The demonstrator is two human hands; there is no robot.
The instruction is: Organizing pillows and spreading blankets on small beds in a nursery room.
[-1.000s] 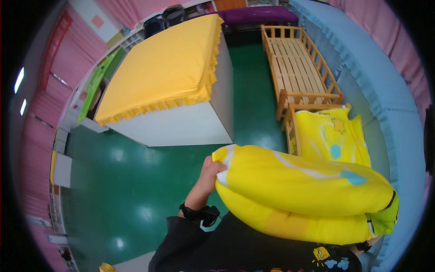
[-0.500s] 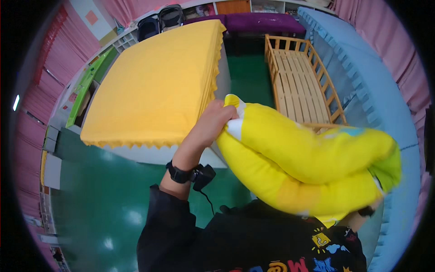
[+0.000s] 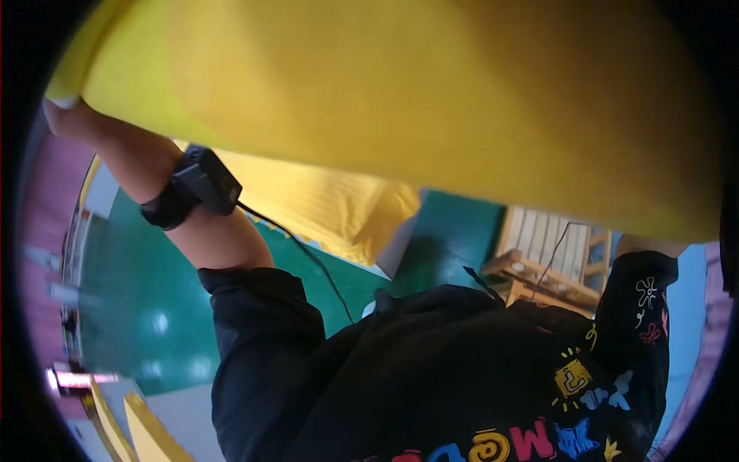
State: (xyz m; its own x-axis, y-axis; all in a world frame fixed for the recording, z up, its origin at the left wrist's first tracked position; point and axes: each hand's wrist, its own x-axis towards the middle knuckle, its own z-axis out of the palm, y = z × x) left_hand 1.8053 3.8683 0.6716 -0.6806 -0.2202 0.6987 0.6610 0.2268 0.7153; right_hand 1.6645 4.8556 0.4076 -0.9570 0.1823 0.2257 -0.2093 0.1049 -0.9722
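A padded yellow quilt (image 3: 400, 100) is stretched across the whole upper part of the head view, raised close and slightly blurred. At its left end my left hand (image 3: 63, 117) is closed on the edge, partly cut off by the dark rim of the picture. A black strap with a small box-shaped device (image 3: 206, 182) sits on my left forearm, and a cable runs from it toward my body. My right forearm (image 3: 649, 246) goes up behind the quilt's lower right edge. The right hand itself is hidden, so its fingers do not show.
Below the quilt, a yellow-covered bed or table (image 3: 331, 208) shows its ruffled edge. A slatted wooden cot (image 3: 539, 246) stands to the right, beside a blue-draped surface (image 3: 693, 308). Green floor (image 3: 154, 308) lies between them, and pink curtains (image 3: 54, 200) hang at left.
The quilt has gone from a folded bundle at waist height to a wide spread lifted near the camera. My left hand has moved up and far left; my right arm has risen too.
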